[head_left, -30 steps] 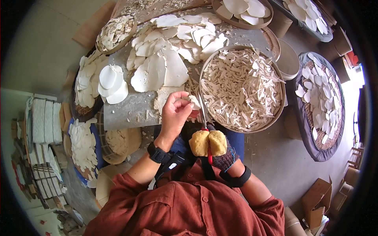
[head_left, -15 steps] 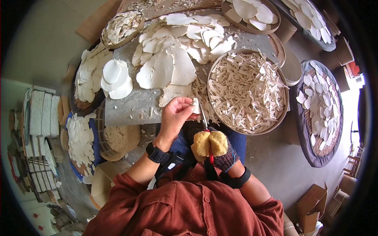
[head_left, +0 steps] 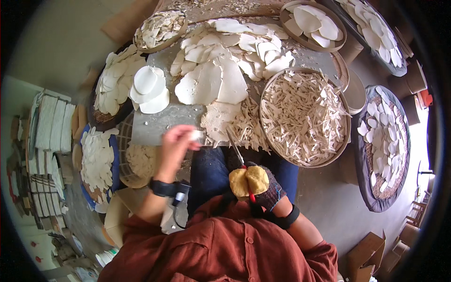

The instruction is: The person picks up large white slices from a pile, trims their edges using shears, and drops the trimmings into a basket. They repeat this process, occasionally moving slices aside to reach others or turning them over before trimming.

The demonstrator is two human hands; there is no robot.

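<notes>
My left hand (head_left: 173, 149), bare and a little blurred, is above the table's near edge with a small white piece (head_left: 195, 135) pinched between its fingers. In a dark knitted glove, my right hand (head_left: 270, 193) grips scissors (head_left: 238, 151) with red handles and yellow foam padding (head_left: 249, 180). Their blades point up toward the table, apart from the piece. Beyond them lies a rough pale slab (head_left: 220, 120) with narrow trimmings beside it. Large thin white slices (head_left: 211, 80) are heaped behind, and rounded white discs (head_left: 149, 89) are stacked on the left.
A round tray (head_left: 348, 136) heaped with pale trimmings stands at the table's right. Farther right is a dark-covered basket (head_left: 376, 199) of white discs. Several more trays surround the table, including a blue-rimmed one (head_left: 114, 157) at left. A cardboard box (head_left: 366, 256) is at lower right.
My left hand has drawn left, away from the scissors, carrying the small piece. My right hand still grips the scissors. The whole view has shifted slightly.
</notes>
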